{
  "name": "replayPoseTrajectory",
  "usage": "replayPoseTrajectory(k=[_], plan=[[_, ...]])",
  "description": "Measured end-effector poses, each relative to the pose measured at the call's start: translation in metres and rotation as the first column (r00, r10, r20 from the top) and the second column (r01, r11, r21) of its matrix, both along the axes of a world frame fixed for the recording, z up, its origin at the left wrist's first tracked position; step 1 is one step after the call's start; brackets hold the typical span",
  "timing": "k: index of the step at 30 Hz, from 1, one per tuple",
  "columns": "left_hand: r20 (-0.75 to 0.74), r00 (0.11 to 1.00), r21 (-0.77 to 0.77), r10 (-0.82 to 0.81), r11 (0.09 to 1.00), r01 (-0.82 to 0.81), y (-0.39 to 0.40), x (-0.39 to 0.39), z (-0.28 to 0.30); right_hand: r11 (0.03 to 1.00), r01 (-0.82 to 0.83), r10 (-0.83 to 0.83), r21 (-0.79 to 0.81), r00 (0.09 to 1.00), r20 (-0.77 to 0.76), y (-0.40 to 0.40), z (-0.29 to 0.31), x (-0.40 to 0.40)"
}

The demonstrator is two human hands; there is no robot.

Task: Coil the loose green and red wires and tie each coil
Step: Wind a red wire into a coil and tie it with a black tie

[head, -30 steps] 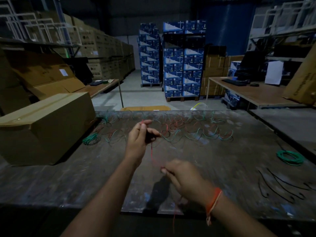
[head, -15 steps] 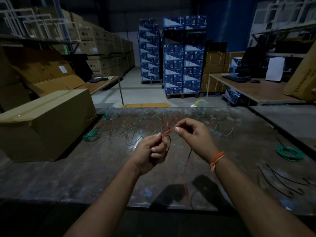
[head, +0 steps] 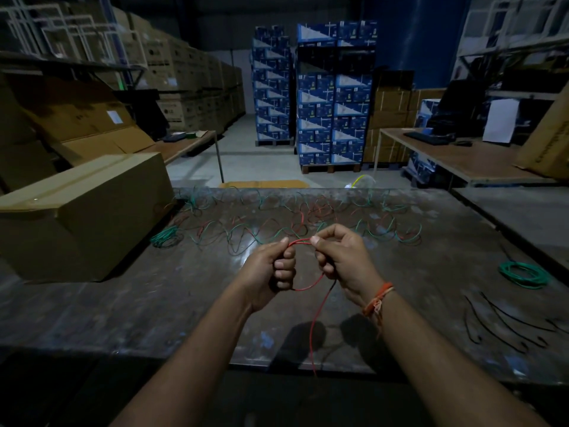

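The red wire (head: 308, 286) is looped between both hands above the desk (head: 123, 303): the left hand (head: 271, 272) has its fingers curled round one side of the loop, and the right hand (head: 341, 260) pinches the top of the loop between thumb and forefinger, its other fingers curled about the strand. The wire's loose end hangs down past the desk's near edge. Beyond the hands, loose green and red wires (head: 308, 223) sprawl across the desk. A coiled green wire (head: 523, 274) lies to the right, with black ties (head: 505, 322) near it; a cardboard box (head: 80, 214) sits on the left.
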State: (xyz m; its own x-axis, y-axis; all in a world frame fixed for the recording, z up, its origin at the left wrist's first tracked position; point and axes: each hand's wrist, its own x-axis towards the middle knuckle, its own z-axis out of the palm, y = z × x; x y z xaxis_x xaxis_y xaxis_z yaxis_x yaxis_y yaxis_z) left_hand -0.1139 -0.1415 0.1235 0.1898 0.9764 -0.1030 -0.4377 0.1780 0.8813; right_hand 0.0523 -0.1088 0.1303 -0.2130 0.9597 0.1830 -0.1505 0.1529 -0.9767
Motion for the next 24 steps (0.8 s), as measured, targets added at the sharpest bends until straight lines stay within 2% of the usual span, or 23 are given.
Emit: replayPoseTrajectory(k=[2, 5, 11, 14, 20, 22, 24], plan=[[-0.098, 0.993, 0.061, 0.059, 0.997, -0.053, -0.002, 0.001, 0.001, 1.000, 0.011, -0.011, 0.002, 1.000, 0.002, 0.001, -0.001, -0.001], [-0.168, 0.981, 0.121, 0.098, 0.990, -0.078, -0.005, 0.002, 0.005, 1.000, 0.009, -0.008, 0.026, 1.000, -0.029, 0.000, 0.000, -0.002], [-0.154, 0.984, 0.118, 0.090, 0.990, -0.072, -0.009, 0.000, 0.013, 0.998, -0.023, 0.026, 0.057, 0.999, -0.045, -0.003, 0.000, 0.001], [-0.193, 0.976, 0.136, 0.104, 0.988, -0.078, -0.009, 0.002, 0.013, 0.997, -0.048, 0.050, 0.063, 0.998, -0.029, -0.002, -0.003, 0.004], [-0.274, 0.961, 0.195, 0.048, 0.981, 0.007, -0.011, 0.009, 0.008, 0.993, 0.030, -0.026, 0.111, 0.999, -0.043, 0.001, -0.010, 0.004], [-0.234, 0.972, 0.190, 0.031, 0.982, 0.014, -0.012, 0.011, 0.009, 0.993, 0.065, -0.058, 0.102, 0.996, -0.066, 0.003, -0.013, 0.004], [-0.093, 0.996, 0.136, 0.012, 0.991, 0.001, -0.011, 0.010, 0.010, 0.993, 0.065, -0.056, 0.101, 0.995, -0.086, 0.004, -0.015, 0.005]])
